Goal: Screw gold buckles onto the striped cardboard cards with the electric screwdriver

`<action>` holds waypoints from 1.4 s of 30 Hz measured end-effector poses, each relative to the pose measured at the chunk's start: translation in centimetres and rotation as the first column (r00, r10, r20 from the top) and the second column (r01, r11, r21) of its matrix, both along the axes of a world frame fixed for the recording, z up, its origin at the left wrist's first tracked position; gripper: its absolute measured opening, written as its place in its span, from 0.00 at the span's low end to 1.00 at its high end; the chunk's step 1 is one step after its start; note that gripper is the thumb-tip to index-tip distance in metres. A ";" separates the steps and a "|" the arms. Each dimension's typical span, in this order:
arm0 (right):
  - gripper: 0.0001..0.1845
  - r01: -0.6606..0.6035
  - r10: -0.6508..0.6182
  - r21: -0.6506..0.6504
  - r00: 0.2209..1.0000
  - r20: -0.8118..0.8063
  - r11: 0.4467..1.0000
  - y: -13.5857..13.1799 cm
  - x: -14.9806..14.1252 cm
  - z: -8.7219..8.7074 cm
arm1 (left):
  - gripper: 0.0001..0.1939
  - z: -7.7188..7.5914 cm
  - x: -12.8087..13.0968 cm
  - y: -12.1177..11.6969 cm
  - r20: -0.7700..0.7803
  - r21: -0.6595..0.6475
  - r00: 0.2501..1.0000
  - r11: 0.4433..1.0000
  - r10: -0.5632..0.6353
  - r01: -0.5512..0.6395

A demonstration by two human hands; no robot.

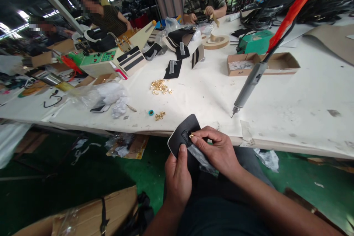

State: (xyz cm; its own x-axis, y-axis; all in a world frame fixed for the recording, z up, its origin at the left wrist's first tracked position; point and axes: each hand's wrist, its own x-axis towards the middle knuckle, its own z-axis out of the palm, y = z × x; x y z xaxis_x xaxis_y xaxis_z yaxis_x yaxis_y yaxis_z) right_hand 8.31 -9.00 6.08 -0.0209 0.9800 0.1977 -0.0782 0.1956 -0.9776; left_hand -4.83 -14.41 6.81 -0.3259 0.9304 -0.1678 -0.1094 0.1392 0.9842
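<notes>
A black leather flap (186, 129) with a white edge is held over my lap, just in front of the table edge. My left hand (178, 179) grips its lower end, thumb pressed on the face. My right hand (218, 151) pinches a small gold fitting (191, 135) against a slot in the flap, and a strip of clear plastic (199, 157) lies under its fingers. Two small heaps of gold fittings (160, 87) lie on the white table (290, 110) ahead.
An electric screwdriver (249, 86) hangs on a cable, tip touching the table right of my hands. Open cardboard trays (262, 62), black leather pieces (173, 69), a green-panelled machine (102, 61) and crumpled plastic (109, 94) lie beyond. Other people sit opposite. A cardboard box (83, 215) stands by my left knee.
</notes>
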 end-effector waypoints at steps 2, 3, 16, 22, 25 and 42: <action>0.05 0.001 -0.001 0.017 1.000 0.009 1.000 0.0 0.1 0.1 | 0.28 -0.1 0.2 0.0 -0.005 0.008 1.000 1.000 -0.007 0.007; 0.05 0.003 -0.003 0.027 1.000 0.012 1.000 0.0 0.2 0.1 | 0.28 -0.1 0.3 0.0 -0.013 0.013 1.000 1.000 -0.012 0.012; 0.05 0.013 -0.028 0.172 0.996 0.086 0.985 -0.2 0.8 0.0 | 0.26 -0.3 0.8 -0.5 -0.218 0.029 0.973 0.996 -0.071 0.079; 0.06 0.011 -0.044 0.205 0.987 0.155 0.979 -0.4 0.9 -0.3 | 0.23 -0.4 0.9 -0.8 -0.310 0.062 0.949 0.995 -0.057 0.080; 0.06 0.022 -0.057 0.204 0.985 0.165 0.979 -0.4 0.8 -0.2 | 0.24 -0.3 1.0 -0.7 -0.338 0.077 0.939 0.992 -0.070 0.101; 0.36 -0.175 0.075 0.274 0.937 0.342 0.946 -1.8 1.3 0.8 | 0.33 0.0 -0.5 -1.1 -0.314 0.179 0.927 0.947 -0.204 0.268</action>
